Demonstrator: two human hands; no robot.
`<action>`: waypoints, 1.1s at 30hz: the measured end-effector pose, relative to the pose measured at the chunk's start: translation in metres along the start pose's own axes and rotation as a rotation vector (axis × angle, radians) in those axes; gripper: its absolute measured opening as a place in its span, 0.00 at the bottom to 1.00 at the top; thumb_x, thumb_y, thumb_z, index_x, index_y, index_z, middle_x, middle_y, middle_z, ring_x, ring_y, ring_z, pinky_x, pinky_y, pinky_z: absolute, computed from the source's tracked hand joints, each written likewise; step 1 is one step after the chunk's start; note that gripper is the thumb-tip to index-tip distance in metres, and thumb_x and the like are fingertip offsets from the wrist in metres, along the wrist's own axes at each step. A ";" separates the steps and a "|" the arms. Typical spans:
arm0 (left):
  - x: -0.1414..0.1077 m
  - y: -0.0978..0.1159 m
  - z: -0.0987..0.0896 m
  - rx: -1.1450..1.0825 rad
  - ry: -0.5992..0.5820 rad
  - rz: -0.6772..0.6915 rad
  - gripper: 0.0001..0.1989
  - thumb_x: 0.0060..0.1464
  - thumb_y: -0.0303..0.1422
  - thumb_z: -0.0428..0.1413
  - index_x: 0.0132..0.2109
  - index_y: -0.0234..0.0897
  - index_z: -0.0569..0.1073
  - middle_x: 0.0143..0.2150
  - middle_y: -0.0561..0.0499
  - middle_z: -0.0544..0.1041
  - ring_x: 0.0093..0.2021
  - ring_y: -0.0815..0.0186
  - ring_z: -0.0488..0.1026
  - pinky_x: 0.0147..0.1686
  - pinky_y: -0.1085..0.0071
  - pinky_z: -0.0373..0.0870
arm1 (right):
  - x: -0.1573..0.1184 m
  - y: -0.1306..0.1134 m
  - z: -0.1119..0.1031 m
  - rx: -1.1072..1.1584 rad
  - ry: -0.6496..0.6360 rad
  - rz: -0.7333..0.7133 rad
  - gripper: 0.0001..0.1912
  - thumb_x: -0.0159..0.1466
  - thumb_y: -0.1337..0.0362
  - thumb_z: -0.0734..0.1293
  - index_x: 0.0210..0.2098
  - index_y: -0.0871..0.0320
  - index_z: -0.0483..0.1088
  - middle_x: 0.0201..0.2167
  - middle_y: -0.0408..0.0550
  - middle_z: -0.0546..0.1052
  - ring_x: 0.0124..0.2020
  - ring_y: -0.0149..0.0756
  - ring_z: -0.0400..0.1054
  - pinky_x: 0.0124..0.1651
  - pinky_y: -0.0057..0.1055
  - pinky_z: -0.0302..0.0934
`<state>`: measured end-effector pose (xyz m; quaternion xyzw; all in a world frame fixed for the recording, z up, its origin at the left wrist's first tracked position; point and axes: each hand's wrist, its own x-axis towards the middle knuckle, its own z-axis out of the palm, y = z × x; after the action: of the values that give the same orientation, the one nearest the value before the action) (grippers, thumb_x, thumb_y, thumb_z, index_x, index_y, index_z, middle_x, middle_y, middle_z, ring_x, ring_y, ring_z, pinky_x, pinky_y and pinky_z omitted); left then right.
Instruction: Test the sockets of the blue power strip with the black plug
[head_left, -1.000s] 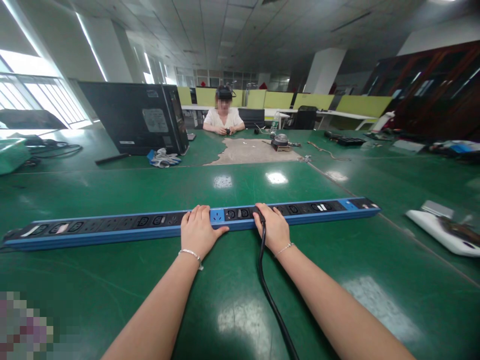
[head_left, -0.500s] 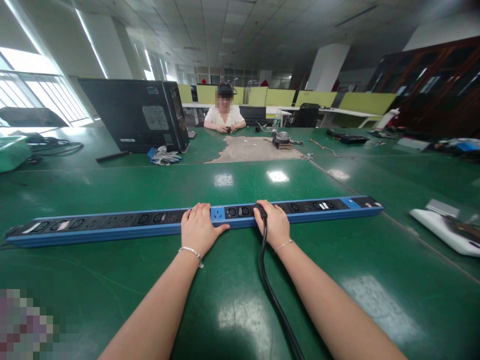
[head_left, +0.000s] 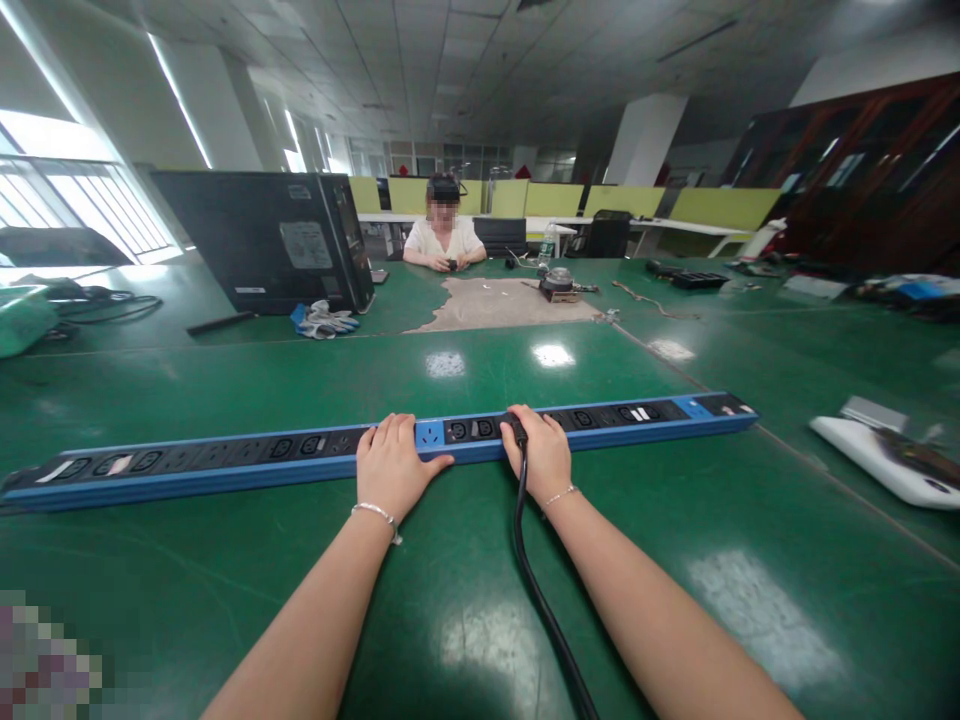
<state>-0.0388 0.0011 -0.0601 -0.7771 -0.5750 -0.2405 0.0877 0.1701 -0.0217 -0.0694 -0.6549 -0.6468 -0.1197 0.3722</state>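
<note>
A long blue and black power strip (head_left: 247, 462) lies across the green table (head_left: 225, 600). My left hand (head_left: 392, 465) grips the strip just left of its blue middle socket, fingers over the top and thumb along the near side. On the other side of that socket, my right hand (head_left: 541, 455) is closed on a black plug (head_left: 519, 428) at the strip's top face. From the plug a thick black cable (head_left: 534, 590) runs down toward me. The plug's tip and the socket under it are hidden.
Beyond the strip stand a black computer case (head_left: 262, 240) and gloves (head_left: 325, 320). A person (head_left: 444, 240) sits across the table, holding something small and dark. At the right lies a white device (head_left: 885, 460).
The whole view has shifted slightly. Both hands keep their places on the strip and the plug.
</note>
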 end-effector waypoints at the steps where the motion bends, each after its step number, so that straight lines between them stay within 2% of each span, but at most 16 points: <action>1: 0.000 0.000 0.000 -0.002 -0.002 -0.002 0.36 0.45 0.53 0.54 0.55 0.32 0.64 0.54 0.37 0.70 0.57 0.52 0.62 0.56 0.56 0.53 | 0.000 -0.001 0.001 -0.008 0.012 0.027 0.15 0.62 0.59 0.60 0.45 0.57 0.70 0.43 0.50 0.77 0.48 0.38 0.68 0.55 0.37 0.52; 6: 0.001 0.001 -0.001 -0.002 -0.005 -0.001 0.35 0.45 0.53 0.53 0.54 0.33 0.64 0.54 0.37 0.70 0.57 0.51 0.63 0.56 0.55 0.53 | -0.001 -0.004 0.005 -0.047 0.056 0.092 0.18 0.61 0.57 0.60 0.47 0.56 0.70 0.48 0.51 0.74 0.55 0.44 0.61 0.55 0.42 0.51; 9: 0.001 0.001 -0.001 -0.006 -0.008 0.001 0.35 0.45 0.53 0.54 0.54 0.33 0.64 0.54 0.37 0.70 0.57 0.51 0.63 0.56 0.55 0.54 | -0.002 -0.004 0.004 -0.031 0.056 0.094 0.17 0.62 0.56 0.59 0.46 0.55 0.71 0.48 0.50 0.74 0.55 0.45 0.61 0.55 0.44 0.51; 20: 0.001 0.001 -0.002 0.018 -0.007 0.000 0.36 0.44 0.54 0.54 0.53 0.32 0.64 0.53 0.37 0.70 0.55 0.51 0.64 0.55 0.56 0.54 | 0.000 -0.002 0.019 0.074 0.123 0.132 0.15 0.64 0.57 0.58 0.43 0.55 0.71 0.40 0.46 0.78 0.51 0.38 0.66 0.59 0.45 0.40; 26: 0.001 0.001 -0.003 0.010 -0.001 0.007 0.36 0.44 0.53 0.54 0.53 0.31 0.64 0.52 0.37 0.71 0.55 0.51 0.64 0.54 0.56 0.55 | -0.003 -0.003 0.020 0.098 0.132 0.119 0.15 0.64 0.57 0.57 0.41 0.55 0.71 0.40 0.47 0.78 0.51 0.39 0.67 0.59 0.47 0.40; 29: 0.001 0.001 -0.003 0.001 -0.009 -0.003 0.35 0.45 0.53 0.54 0.53 0.33 0.64 0.53 0.37 0.70 0.55 0.51 0.64 0.54 0.56 0.54 | 0.003 -0.008 0.008 0.187 0.151 0.158 0.17 0.64 0.55 0.56 0.41 0.56 0.71 0.40 0.48 0.78 0.46 0.40 0.69 0.58 0.46 0.47; 31: 0.001 0.001 -0.003 0.002 -0.009 -0.004 0.35 0.45 0.54 0.53 0.53 0.34 0.64 0.53 0.37 0.70 0.55 0.51 0.64 0.55 0.56 0.54 | 0.016 -0.012 -0.006 0.323 0.217 0.216 0.20 0.64 0.53 0.54 0.45 0.57 0.70 0.41 0.49 0.77 0.42 0.38 0.71 0.51 0.39 0.57; 33: 0.001 0.001 -0.003 0.002 -0.007 0.002 0.35 0.44 0.54 0.53 0.53 0.34 0.64 0.53 0.38 0.71 0.55 0.51 0.64 0.55 0.56 0.54 | 0.031 -0.010 -0.022 0.448 0.343 0.281 0.24 0.65 0.52 0.51 0.48 0.59 0.69 0.44 0.51 0.76 0.42 0.37 0.71 0.46 0.34 0.61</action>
<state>-0.0386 0.0002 -0.0571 -0.7785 -0.5746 -0.2371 0.0868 0.1721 -0.0137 -0.0314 -0.6095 -0.4881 -0.0303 0.6239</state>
